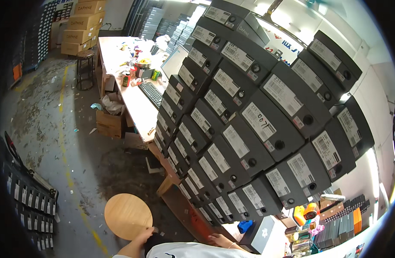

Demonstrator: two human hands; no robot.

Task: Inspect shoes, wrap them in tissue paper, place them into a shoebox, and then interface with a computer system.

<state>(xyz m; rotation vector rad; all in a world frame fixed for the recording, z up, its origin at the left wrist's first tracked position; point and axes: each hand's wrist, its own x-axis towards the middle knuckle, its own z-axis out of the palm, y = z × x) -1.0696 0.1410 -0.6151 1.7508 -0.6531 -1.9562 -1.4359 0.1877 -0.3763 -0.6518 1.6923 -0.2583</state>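
Note:
At the lower edge, my left hand is beside the front rim of a round wooden stool top. Its fingers look curled together; what they hold, if anything, is too small to make out. My right hand is to the right, below the stacked boxes, with its fingers stretched out and nothing visible in them. A large stack of dark grey shoe boxes with white labels rises in front of me on the right. A dark box with a pale mark on its lid lies right of that hand.
A long workbench runs away from me, carrying a keyboard, a monitor, cans and clutter. Under it is an open carton. Brown cartons stand behind a stool at the back. An orange tape dispenser lies at right.

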